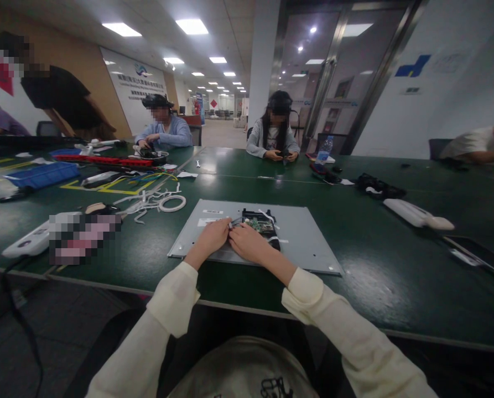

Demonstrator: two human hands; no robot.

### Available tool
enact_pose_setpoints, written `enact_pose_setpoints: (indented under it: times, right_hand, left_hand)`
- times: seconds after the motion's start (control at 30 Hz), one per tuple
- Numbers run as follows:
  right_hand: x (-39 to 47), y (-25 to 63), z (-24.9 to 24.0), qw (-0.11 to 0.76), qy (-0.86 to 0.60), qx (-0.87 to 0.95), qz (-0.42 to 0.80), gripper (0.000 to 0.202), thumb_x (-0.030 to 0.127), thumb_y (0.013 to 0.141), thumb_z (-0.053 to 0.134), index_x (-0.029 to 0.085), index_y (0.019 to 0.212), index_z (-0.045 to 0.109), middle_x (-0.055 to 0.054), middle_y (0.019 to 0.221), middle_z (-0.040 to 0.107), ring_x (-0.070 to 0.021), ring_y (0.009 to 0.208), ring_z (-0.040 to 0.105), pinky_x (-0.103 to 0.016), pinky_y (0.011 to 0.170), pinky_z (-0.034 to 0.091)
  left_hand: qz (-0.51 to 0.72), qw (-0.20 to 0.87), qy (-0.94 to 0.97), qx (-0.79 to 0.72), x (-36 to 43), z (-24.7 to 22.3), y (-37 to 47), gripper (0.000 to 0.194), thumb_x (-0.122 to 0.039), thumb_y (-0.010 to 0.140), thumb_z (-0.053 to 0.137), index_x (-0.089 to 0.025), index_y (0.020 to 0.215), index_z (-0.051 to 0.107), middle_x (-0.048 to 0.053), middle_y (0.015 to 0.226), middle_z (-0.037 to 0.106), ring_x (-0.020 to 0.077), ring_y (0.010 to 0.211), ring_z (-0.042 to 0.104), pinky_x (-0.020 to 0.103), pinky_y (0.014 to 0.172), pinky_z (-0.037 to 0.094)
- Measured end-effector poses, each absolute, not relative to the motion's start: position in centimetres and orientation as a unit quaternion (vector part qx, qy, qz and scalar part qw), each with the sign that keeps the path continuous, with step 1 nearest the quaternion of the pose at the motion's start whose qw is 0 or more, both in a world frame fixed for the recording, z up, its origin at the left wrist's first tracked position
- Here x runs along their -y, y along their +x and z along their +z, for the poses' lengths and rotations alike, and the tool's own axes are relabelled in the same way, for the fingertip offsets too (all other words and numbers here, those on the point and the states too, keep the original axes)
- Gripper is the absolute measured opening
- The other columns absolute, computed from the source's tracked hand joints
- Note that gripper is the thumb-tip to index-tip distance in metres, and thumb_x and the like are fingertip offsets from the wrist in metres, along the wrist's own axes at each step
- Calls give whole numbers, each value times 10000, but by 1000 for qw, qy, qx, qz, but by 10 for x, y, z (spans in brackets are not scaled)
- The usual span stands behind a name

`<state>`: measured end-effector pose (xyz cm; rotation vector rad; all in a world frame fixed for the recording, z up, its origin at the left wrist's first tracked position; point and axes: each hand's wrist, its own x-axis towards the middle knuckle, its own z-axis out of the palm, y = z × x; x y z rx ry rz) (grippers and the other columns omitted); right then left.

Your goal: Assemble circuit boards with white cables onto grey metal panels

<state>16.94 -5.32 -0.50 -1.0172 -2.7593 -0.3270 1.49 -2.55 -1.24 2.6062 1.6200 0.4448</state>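
Observation:
A flat grey metal panel [305, 237] lies on the green table before me. On its middle sits a black frame with a green circuit board [260, 224], held by white tape strips. My left hand [214, 235] is closed at the board's left side, its fingertips pinching what looks like a thin grey cable [235, 221]. My right hand [247, 242] touches the same spot from the right, fingers bent together. What its fingertips hold is too small to make out.
Left on the green table [371, 237] are a tape roll [172, 203], loose white strips, a power strip [33, 240] and a blue tray [43, 176]. A white tool [415, 214] and bottle [325, 150] stand right. Several people are around the table.

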Motion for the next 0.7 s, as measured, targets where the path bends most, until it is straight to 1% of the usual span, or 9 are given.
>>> enact_pose_setpoints:
  times: [0.17,0.27,0.4,0.47,0.53,0.6,0.63,0.7]
  right_hand:
    - [70,172,-1,104,-352,926,-93,308,267,920,354,89,1011,588,-121,996,620,-201,966,553,-389,974,312]
    - [76,173,0,97,-353,927,-86,291,293,907,393,97,977,596,-128,980,626,-200,956,560,-371,944,346]
    - [84,176,4,99,-358,925,-75,277,291,897,409,107,908,616,-121,899,639,-199,897,580,-361,910,383]
    - [88,179,7,125,-350,926,-64,292,285,897,399,109,986,614,-124,959,634,-202,953,567,-363,928,382]
    - [91,181,8,157,-311,936,-47,353,306,890,410,118,1149,558,-129,1146,576,-209,1112,490,-370,987,348]
    - [91,183,7,167,-262,950,-20,461,357,873,446,138,1278,466,-118,1329,444,-214,1260,346,-382,1055,281]
    - [91,184,5,163,-247,955,-3,506,382,864,462,149,1311,433,-111,1379,384,-216,1302,280,-391,1077,248]
    - [88,184,2,152,-248,956,34,541,396,863,464,166,1347,390,-102,1419,321,-216,1338,199,-403,1098,213]
  left_hand:
    - [120,29,833,-538,13,-10,18,359,-214,895,335,-170,1214,494,102,1146,621,176,1030,592,277,886,417]
    - [135,33,825,-548,6,-12,17,360,-246,889,362,-179,1220,485,97,1153,617,184,1040,586,280,892,413]
    - [174,61,822,-538,1,-20,14,369,-279,886,379,-193,1229,484,84,1219,581,201,1106,549,298,944,387]
    - [200,95,813,-539,-2,-24,13,376,-286,896,360,-189,1237,484,80,1263,551,195,1150,519,295,977,367]
    - [239,126,793,-546,-5,-26,12,394,-289,909,326,-164,1253,472,85,1301,517,183,1192,483,286,1002,349]
    - [285,132,764,-564,-7,-25,10,408,-286,916,305,-138,1266,455,98,1306,509,182,1203,472,288,1007,347]
    - [304,120,749,-576,-7,-24,10,409,-282,916,305,-130,1268,449,106,1299,514,187,1196,478,295,1001,353]
    - [328,74,727,-599,-4,-20,9,400,-268,911,321,-126,1265,442,121,1266,539,204,1160,507,315,973,374]
